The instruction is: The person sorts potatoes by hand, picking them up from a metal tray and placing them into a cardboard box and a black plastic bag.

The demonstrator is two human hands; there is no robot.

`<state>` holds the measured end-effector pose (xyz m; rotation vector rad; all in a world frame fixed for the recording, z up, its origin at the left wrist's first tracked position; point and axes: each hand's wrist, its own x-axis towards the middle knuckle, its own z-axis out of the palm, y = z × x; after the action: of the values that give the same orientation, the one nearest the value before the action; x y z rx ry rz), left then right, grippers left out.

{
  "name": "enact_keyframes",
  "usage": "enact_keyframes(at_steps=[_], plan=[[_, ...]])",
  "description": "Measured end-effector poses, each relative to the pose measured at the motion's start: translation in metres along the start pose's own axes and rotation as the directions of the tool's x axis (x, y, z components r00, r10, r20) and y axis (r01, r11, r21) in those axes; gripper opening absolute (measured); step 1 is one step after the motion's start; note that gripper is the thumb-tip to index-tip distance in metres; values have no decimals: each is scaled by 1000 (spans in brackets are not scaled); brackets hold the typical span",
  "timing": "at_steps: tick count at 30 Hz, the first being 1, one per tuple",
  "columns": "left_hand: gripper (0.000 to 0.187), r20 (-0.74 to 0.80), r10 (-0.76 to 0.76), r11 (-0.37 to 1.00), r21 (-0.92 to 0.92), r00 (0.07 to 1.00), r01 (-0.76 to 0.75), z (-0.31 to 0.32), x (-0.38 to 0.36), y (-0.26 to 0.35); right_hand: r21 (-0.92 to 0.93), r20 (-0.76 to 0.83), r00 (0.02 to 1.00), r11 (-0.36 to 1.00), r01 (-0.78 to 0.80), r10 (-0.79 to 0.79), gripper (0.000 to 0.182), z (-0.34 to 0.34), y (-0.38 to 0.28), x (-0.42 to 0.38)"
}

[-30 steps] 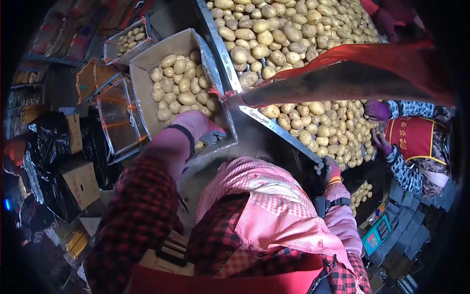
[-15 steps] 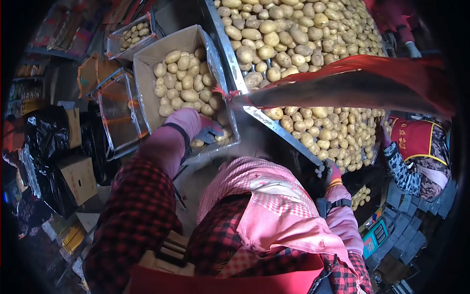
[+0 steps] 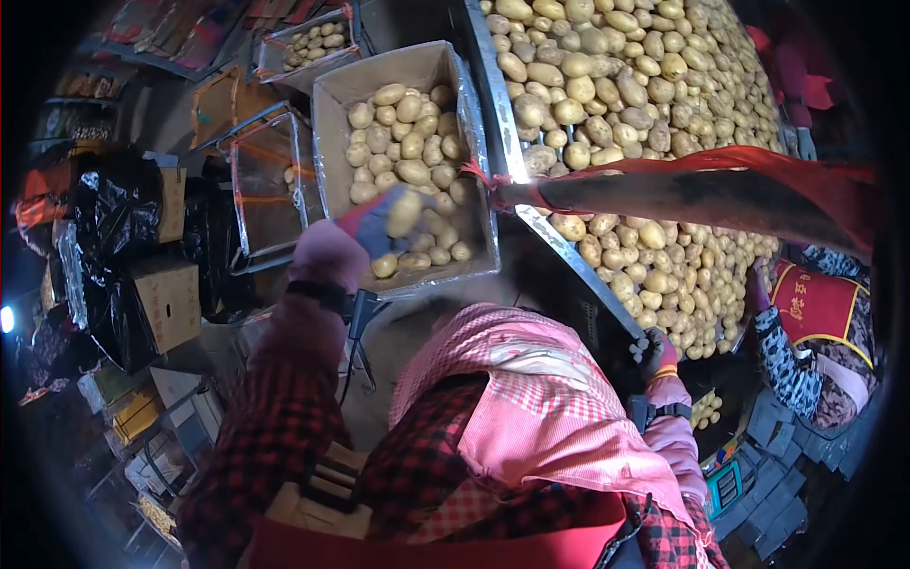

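My left hand, in a pink and grey-blue glove, is over the near left part of a plastic-lined cardboard box, its fingers round a potato. Many potatoes lie in that box. My right hand, gloved, has its fingers closed at the near corner of a metal-edged sorting table heaped with potatoes. Whether those fingers hold the edge or something small cannot be made out.
A red-wrapped pole crosses over the table. Left of the box stand a wire-framed crate and a smaller box of potatoes. A co-worker in a red apron is at the right. Black bags lie at the left.
My left hand has lifted from the potatoes at the box's near right part and moved left, now with a potato in it. The view has shifted, so the box and table appear further right.
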<state>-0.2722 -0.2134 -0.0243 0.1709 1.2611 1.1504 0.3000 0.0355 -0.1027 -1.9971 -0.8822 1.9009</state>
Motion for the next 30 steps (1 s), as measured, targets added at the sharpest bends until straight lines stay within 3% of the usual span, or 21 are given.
enact_keyframes(at_steps=[2,4,6,7,8,9,10,11,14,16,18,20,21,23,24,25,27,29,30], plan=[[59,6,181,897,-410,983,-162,-78,0,-23,19,-6,999,999,-32,32,19,1,-2,-2],[50,-255,155,745,-604,954,-282,-75,-39,9,1,-86,995,999,-49,49,19,15,-14,-17],[50,-209,250,883,-351,945,-311,-120,-63,13,-3,-52,997,998,-59,59,19,10,-14,-12],[50,-5,284,881,-393,959,-262,-147,-73,16,-6,-51,997,998,-62,61,19,10,-15,-12],[49,-287,259,868,-350,922,-353,-153,-73,13,-7,-51,997,998,-64,64,19,11,-15,-13],[48,-545,222,860,-282,809,-426,-158,-72,9,0,-45,996,997,-74,73,19,10,-15,-12],[47,-757,177,857,-197,629,-477,-163,-69,6,9,-39,996,997,-81,81,19,8,-15,-10],[45,-863,171,948,12,475,-319,-165,-69,12,19,-35,995,996,-88,89,19,9,-16,-11],[50,-655,574,815,394,492,-425,-172,-35,14,-10,-110,990,996,-94,93,19,16,-19,-15],[58,-455,509,849,127,730,-513,-124,1,21,-25,-137,989,998,-62,58,19,24,-21,-23],[61,-252,522,832,362,815,-421,-69,39,27,-42,-137,990,998,-41,35,19,21,-21,-22],[57,-352,345,815,573,870,-91,-39,84,19,-52,-101,995,998,-27,21,18,11,-14,-12],[58,-324,302,739,673,897,-5,-43,98,8,-57,-68,998,998,-13,9,18,13,-14,-15],[61,-280,206,529,838,938,134,-42,124,-12,-281,0,990,950,138,-144,18,5,-7,-10],[61,-180,52,704,704,982,92,-45,125,-15,-385,46,977,899,211,-209,18,14,-11,-19],[62,-48,-79,841,532,996,92,-59,119,-14,-73,-81,995,996,52,-58,18,25,-17,-28],[63,266,-229,971,128,936,201,-84,105,-12,-85,-99,993,995,60,-69,18,22,-12,-20],[68,-12,44,967,252,999,-40,-79,98,-18,-69,-94,994,996,51,-57,18,15,-7,-11],[71,-133,199,931,334,971,-145,-73,95,-18,-48,-82,996,998,36,-40,18,9,-5,-7]])
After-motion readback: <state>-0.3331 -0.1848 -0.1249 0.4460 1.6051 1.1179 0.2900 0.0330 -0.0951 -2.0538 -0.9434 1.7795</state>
